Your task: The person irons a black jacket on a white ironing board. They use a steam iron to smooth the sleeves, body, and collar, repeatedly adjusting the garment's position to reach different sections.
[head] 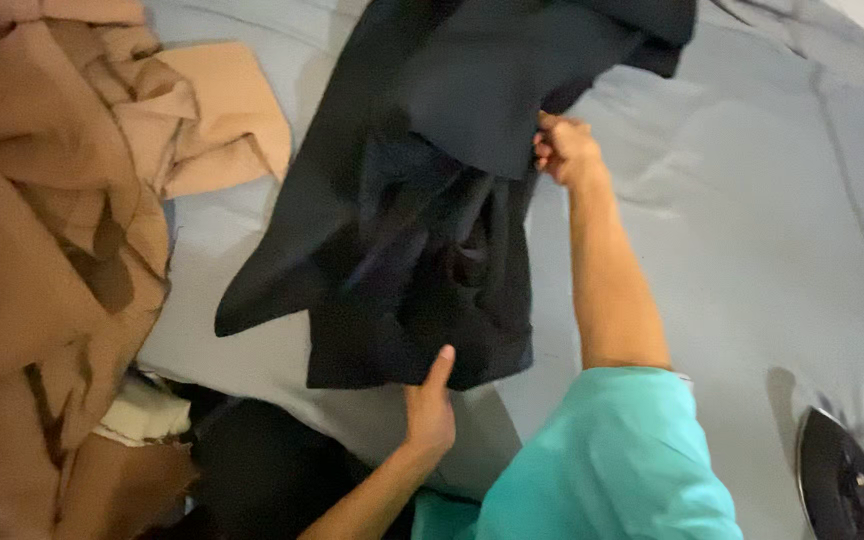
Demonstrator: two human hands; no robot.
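A: Which step does this look like?

B: Judging by the hands, spreading out a dark garment (pixel 422 200) over the grey padded surface (pixel 752 250). The right hand (pixel 564 150), just above the middle of the frame, is closed in a fist around a bunched edge of the cloth. The left hand (pixel 430 405), at lower centre, grips the bottom hem, thumb up against the fabric and fingers apparently tucked beneath.

A: Where does the garment sit?

B: Through the centre of the frame, running from the top edge down to the left hand. Its upper part seems lifted and blurred; the lower part droops in folds onto the surface.

A: How does it look?

B: Black or very dark navy, soft, heavily creased, doubled over itself in the middle. One pointed flap sticks out toward centre left. I cannot tell what kind of garment it is.

A: What would the next move call for?

B: In my judgement, both grips must hold firm while the cloth is drawn apart, since the middle folds are stacked and could stay trapped.

A: Anything else around?

B: A heap of tan fabric (pixel 52 230) fills the left side, apart from the dark garment. An iron (pixel 842 485) rests at the lower right corner, well clear of both hands. The turquoise sleeve (pixel 612 460) is at bottom centre.
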